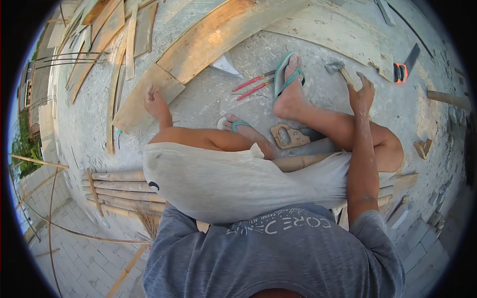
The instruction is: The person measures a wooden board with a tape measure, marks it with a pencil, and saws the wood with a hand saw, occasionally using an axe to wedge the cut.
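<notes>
My left hand [155, 103] is over the pale plank [148, 115], fingers loosely bent and apart, with nothing visible in them; whether it touches the wood is unclear. My right hand [362, 97] has its fingers apart and curved at the end of a hammer's wooden handle [346, 74], whose head [334, 66] lies on the dusty concrete. Between my sandalled feet and the planks lie two red-handled tools [248, 84]. A handsaw [288, 135] lies beside my left foot [236, 124], partly hidden under my right leg. An orange-and-black handled saw [400, 72] lies at the right.
I sit on bamboo poles [119, 191]. Long boards [208, 44] and loose wood strips [99, 39] spread across the far floor. Thin rods [52, 208] and grey paving [64, 263] are at lower left. A pole end [447, 99] juts in at right, near rubble.
</notes>
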### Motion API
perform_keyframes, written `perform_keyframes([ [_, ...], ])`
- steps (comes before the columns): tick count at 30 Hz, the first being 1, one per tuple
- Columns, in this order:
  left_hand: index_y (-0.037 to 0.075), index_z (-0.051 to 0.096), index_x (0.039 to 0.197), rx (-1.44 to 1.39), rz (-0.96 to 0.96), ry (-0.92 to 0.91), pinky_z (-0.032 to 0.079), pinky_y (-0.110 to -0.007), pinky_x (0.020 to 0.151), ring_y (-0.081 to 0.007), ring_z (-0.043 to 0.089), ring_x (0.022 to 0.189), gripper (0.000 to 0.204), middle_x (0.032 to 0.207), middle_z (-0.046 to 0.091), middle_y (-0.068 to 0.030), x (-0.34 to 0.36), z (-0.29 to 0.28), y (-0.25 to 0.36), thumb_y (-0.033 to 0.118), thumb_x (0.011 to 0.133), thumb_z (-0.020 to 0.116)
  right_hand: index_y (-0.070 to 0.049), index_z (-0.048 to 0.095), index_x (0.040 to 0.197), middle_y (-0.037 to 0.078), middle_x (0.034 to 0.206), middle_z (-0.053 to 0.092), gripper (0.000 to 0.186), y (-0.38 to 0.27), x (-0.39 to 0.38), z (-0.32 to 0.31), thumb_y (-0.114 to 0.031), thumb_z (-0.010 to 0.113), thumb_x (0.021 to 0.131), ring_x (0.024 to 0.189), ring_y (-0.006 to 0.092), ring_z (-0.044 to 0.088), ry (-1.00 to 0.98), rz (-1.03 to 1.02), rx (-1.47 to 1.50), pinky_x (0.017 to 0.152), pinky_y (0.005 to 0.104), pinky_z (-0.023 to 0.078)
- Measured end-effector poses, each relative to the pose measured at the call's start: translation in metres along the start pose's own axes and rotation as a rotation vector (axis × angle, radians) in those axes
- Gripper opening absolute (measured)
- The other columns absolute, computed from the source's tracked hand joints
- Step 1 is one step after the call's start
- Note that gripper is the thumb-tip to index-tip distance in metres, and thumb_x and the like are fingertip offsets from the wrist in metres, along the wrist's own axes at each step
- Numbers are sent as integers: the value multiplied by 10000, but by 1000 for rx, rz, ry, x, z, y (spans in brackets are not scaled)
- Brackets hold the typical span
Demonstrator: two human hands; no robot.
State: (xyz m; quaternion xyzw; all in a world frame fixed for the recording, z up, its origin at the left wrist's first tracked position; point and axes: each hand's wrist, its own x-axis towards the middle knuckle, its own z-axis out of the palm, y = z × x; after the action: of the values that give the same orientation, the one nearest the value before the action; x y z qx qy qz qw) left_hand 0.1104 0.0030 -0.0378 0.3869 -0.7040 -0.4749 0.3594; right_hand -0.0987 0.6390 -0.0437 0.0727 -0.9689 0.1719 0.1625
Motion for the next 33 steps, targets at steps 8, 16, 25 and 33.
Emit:
perform_keyframes([
  [8, 77, 616, 1337, 140, -368, -273, 531, -312, 886, -183, 676, 1044, 325, 1296, 669, -115, -134, -38, -85, 83, 1015, 568, -61, 683, 1151, 154, 934, 727, 263, -156, -50, -22, -206, 709, 932, 821, 312, 698, -487, -262, 641, 762, 393, 557],
  [16, 11, 658, 1298, 210, -235, -1006, 493, -406, 1011, -268, 657, 1140, 448, 1210, 710, -163, -224, 57, 15, 346, 1000, 650, -60, 698, 1221, 201, 1108, 732, 395, -166, -134, -3, -233, 735, 867, 1074, 382, 682, -1470, -424, 270, 932, 477, 523],
  [25, 109, 776, 1087, 581, 32, -600, 476, -393, 960, -274, 668, 1040, 326, 1076, 753, -110, -255, 42, -9, 369, 933, 653, -45, 708, 1180, 172, 989, 731, 327, -140, -140, 29, -166, 724, 876, 953, 287, 704, -1361, -502, 179, 876, 399, 538],
  [33, 41, 661, 1288, -169, -281, 365, 526, -285, 822, -134, 660, 924, 353, 1083, 724, -68, -106, -74, -54, 54, 941, 599, -23, 716, 1133, 144, 936, 724, 253, -167, -133, 17, -145, 703, 912, 896, 234, 701, -1218, -238, 504, 839, 363, 541],
])
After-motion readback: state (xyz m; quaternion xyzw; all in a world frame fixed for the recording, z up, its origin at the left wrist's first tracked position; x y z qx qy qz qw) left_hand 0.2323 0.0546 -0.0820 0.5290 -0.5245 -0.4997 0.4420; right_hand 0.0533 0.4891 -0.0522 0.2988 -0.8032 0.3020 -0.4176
